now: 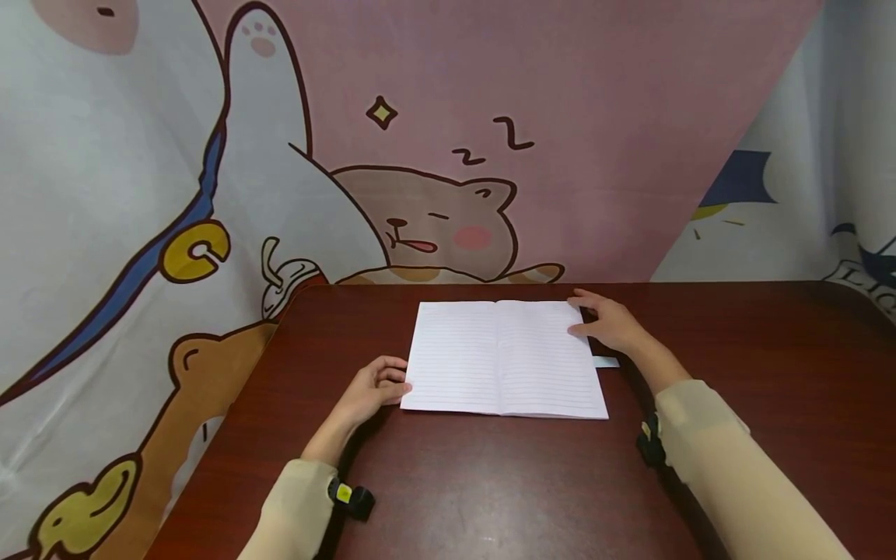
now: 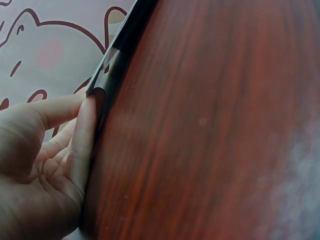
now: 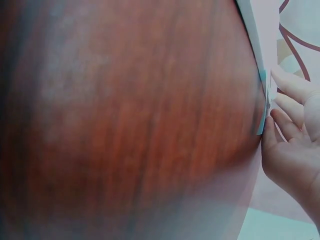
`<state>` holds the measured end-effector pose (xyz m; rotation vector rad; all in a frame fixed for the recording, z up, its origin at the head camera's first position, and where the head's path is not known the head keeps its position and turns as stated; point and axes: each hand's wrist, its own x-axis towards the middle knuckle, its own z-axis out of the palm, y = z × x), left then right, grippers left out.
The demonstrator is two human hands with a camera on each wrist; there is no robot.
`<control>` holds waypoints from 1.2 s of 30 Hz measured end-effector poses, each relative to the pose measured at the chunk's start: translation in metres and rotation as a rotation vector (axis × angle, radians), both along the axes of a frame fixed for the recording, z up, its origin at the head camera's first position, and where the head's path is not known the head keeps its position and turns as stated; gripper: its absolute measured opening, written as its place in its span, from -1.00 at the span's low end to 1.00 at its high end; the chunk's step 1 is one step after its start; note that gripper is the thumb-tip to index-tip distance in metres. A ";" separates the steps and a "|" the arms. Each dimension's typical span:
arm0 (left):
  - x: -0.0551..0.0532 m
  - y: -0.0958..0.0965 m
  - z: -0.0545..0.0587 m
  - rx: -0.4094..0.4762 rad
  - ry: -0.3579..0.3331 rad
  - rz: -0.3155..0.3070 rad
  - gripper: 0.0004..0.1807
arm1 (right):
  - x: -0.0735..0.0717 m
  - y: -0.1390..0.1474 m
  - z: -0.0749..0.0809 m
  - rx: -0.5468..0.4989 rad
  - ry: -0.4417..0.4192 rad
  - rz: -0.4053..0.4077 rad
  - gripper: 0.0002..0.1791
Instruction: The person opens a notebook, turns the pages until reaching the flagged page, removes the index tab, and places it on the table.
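Note:
An open notebook (image 1: 451,358) with blank ruled pages lies on the dark red-brown table. My left hand (image 1: 371,389) pinches its left edge near the lower corner, thumb on top; the left wrist view shows the thumb and a finger (image 2: 86,122) meeting at that edge. At the upper right corner, my right hand (image 1: 612,323) rests its thumb and fingertips on the page and edge, fingers relaxed and spread. A pale strip (image 1: 606,362) pokes out from under the right page, and in the right wrist view it lies beside the fingertips.
The wooden table (image 1: 483,490) reaches past both forearms. Behind it and along the left hangs a cloth (image 1: 595,140) printed with cartoon animals. Each wrist carries a small black camera, one of them near the left sleeve (image 1: 297,498).

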<state>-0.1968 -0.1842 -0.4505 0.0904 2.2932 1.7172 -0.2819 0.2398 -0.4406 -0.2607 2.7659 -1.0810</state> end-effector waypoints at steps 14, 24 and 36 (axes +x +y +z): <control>-0.001 -0.001 -0.003 -0.011 0.002 0.009 -0.54 | 0.001 -0.005 0.002 0.018 0.015 -0.015 -0.40; 0.001 0.000 -0.002 -0.012 0.003 0.013 -0.55 | 0.004 -0.005 0.000 -0.018 0.155 -0.012 -0.52; 0.001 -0.001 -0.001 -0.016 0.006 -0.007 -0.54 | 0.009 -0.007 0.006 -0.064 0.143 -0.115 -0.33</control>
